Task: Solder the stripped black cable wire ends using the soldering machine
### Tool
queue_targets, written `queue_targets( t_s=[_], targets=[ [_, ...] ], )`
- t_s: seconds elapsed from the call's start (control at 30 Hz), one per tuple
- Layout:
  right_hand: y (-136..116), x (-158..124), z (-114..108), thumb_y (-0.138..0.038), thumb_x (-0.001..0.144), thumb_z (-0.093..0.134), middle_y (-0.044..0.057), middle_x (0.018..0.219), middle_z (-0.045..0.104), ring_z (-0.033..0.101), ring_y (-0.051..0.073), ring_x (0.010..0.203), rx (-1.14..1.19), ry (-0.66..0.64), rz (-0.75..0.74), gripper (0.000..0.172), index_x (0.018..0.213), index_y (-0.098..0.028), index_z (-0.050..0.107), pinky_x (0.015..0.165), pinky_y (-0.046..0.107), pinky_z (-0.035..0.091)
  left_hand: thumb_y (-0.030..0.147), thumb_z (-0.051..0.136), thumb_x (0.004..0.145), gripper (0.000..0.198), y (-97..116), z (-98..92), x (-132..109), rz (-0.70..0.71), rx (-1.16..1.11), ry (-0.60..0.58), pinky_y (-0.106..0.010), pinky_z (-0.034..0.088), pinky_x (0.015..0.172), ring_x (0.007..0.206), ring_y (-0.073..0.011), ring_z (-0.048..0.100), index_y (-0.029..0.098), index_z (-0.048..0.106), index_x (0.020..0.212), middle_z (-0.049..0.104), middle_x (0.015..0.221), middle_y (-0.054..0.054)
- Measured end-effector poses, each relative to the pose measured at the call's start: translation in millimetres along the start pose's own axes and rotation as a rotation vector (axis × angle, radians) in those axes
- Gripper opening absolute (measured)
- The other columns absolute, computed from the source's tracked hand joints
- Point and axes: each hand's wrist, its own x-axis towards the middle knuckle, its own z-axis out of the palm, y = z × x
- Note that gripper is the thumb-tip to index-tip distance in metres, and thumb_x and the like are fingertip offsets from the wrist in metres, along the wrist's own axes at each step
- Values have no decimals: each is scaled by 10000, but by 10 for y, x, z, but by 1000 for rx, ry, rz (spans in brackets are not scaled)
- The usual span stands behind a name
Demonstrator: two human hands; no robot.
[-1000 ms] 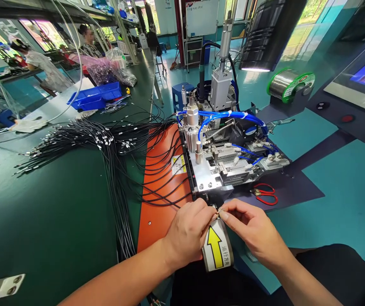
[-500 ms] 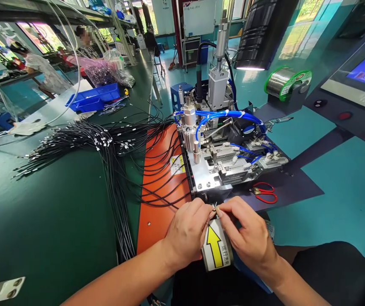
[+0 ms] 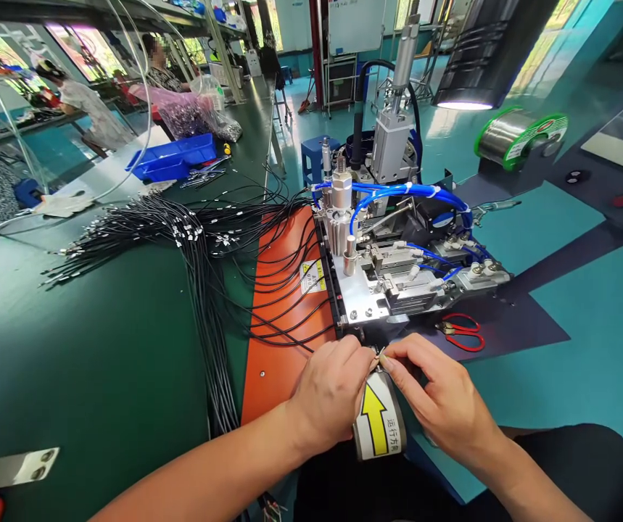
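One small wire end (image 3: pixel 381 354), its detail too fine to make out, sits between the fingertips of two hands, just in front of the machine (image 3: pixel 365 293). The left hand (image 3: pixel 338 384) is curled closed, gripping it; the right hand (image 3: pixel 436 388) pinches it between thumb and forefinger. Just below is one curved metal housing (image 3: pixel 379 420) bearing a single yellow arrow. At least six black cables (image 3: pixel 196 272) cross one orange plate (image 3: pixel 261 395) beside the machine; more lie bundled on the green table (image 3: pixel 126 348), too many to count. One pair of red-handled cutters (image 3: pixel 464 333) rests to the right. Farther out are one solder spool (image 3: pixel 523 136) with two green flanges, one black lamp (image 3: pixel 474 58), a blue bin (image 3: pixel 175 158) and one whiteboard (image 3: pixel 355 25). Two people (image 3: pixel 91 109) show behind the tables, and part of a third at the left edge.
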Motion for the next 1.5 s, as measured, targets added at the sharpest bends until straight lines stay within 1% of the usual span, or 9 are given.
queue_targets(
  t_s=[0.17, 0.43, 0.63, 0.83, 0.9, 0.97, 1.1, 1.27, 1.5],
  targets=[
    [-7, 20, -23, -291, 997, 495, 11, 831, 590, 559, 172, 776, 4, -13, 14, 178, 883, -218, 610, 723, 304, 432, 265, 397, 1004, 294, 19, -9, 13, -12, 34, 3, -324, 373, 584, 654, -185, 473, 171, 619, 835, 538, 739, -45],
    [12, 71, -48, -416, 989, 502, -22, 818, 618, 556, 154, 765, 195, -114, 259, 250, 858, -237, 618, 700, 264, 436, 238, 409, 990, 255, 2, -21, 10, 9, 43, -22, -316, 379, 586, 669, -187, 474, 170, 609, 847, 541, 757, -48],
    [95, 71, -20, -442, 975, 510, -25, 785, 584, 499, 151, 733, 322, -127, 304, 272, 849, -227, 619, 673, 255, 416, 240, 400, 996, 265, 6, -26, 14, 19, 46, -34, -313, 396, 584, 667, -186, 478, 168, 614, 857, 543, 760, -50],
    [116, 84, 4, -444, 966, 531, -30, 772, 548, 467, 143, 736, 412, -102, 345, 276, 824, -221, 613, 682, 243, 396, 249, 429, 998, 220, 28, -157, 54, -25, -66, -82, -326, 470, 681, 747, -189, 533, 159, 627, 1025, 588, 827, -54],
    [130, 93, 19, -441, 958, 549, -32, 767, 541, 465, 141, 732, 431, -72, 356, 267, 821, -221, 613, 680, 241, 391, 188, 478, 965, 196, 8, -224, 62, -32, -113, -120, -325, 488, 725, 816, -192, 549, 167, 613, 1107, 604, 905, -61],
    [148, 97, 39, -439, 950, 565, -32, 765, 542, 466, 139, 729, 436, -44, 370, 261, 818, -221, 617, 675, 241, 388, 108, 497, 929, 257, -31, -278, 56, -20, -129, -148, -319, 493, 742, 858, -191, 548, 187, 607, 1147, 607, 962, -60],
    [172, 91, 96, -449, 932, 595, -28, 771, 554, 464, 139, 726, 466, -1, 398, 259, 814, -221, 634, 665, 244, 384, 104, 477, 952, 249, -123, -307, -6, 51, -129, -80, -336, 494, 771, 869, -187, 550, 179, 623, 1139, 625, 962, -60],
    [193, 72, 189, -452, 890, 657, -19, 772, 583, 477, 140, 732, 556, 63, 458, 249, 812, -215, 669, 671, 244, 392, 82, 468, 958, 267, -176, -226, -95, 64, -160, 37, -329, 482, 765, 879, -181, 550, 156, 620, 1163, 628, 974, -73],
    [262, 52, 309, -440, 833, 735, -28, 705, 537, 405, 112, 634, 794, 122, 606, 237, 831, -206, 693, 571, 229, 350, 73, 465, 955, 263, -190, -173, -105, 40, -167, 37, -320, 468, 742, 862, -179, 529, 145, 635, 1142, 618, 959, -73]
  ],
)
